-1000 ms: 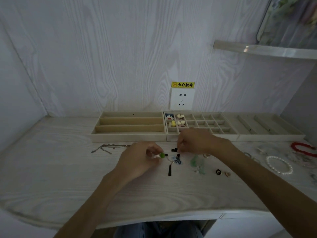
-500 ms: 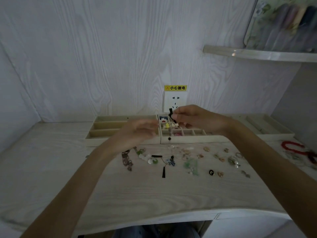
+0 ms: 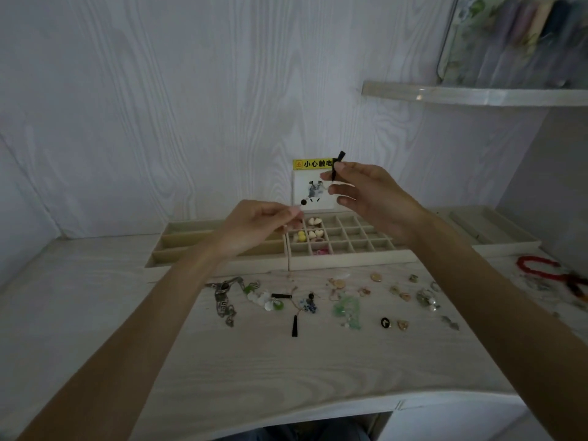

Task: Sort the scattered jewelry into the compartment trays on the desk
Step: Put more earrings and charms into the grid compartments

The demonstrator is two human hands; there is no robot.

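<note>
Two hands: both raised above the desk, holding one dangling earring between them, in front of the wall socket.
Earring (image 3: 315, 190): strung in the air between the hands; a black tapered end (image 3: 338, 160) sticks up at 12 o'clock from the right fingertips, a blue-grey cluster hangs in the middle, a black bead (image 3: 303, 202) sits at the lower end by the left fingertips.
Right hand (image 3: 372, 198): thumb and forefinger pinch the black tapered end; the other fingers are loosely curled below.
Left hand (image 3: 254, 229): fingers curled, tips pinching the earring's lower end just beside the black bead.
Grid tray (image 3: 350, 261): below the hands at the back of the desk; its left compartments hold cream hearts, yellow pieces and a pink piece, the rest show nothing.
Long-slot tray (image 3: 178, 246): touching the grid tray at its 9 o'clock side, partly hidden by the left forearm.
Third tray (image 3: 496, 237): at 3 o'clock from the grid tray, with long slots.
Scattered jewelry: on the desk (image 3: 95, 313) at 6 o'clock from the trays; a silver chain (image 3: 224, 302), white and green beads (image 3: 270, 302), a matching black-tapered earring (image 3: 300, 313), a green piece (image 3: 346, 308), a black round stud (image 3: 385, 322), gold-toned charms.
Red bead string (image 3: 541, 270): at the desk's far 3 o'clock edge, well apart.
Warning sticker (image 3: 313, 164): yellow, above the socket (image 3: 302, 189).
</note>
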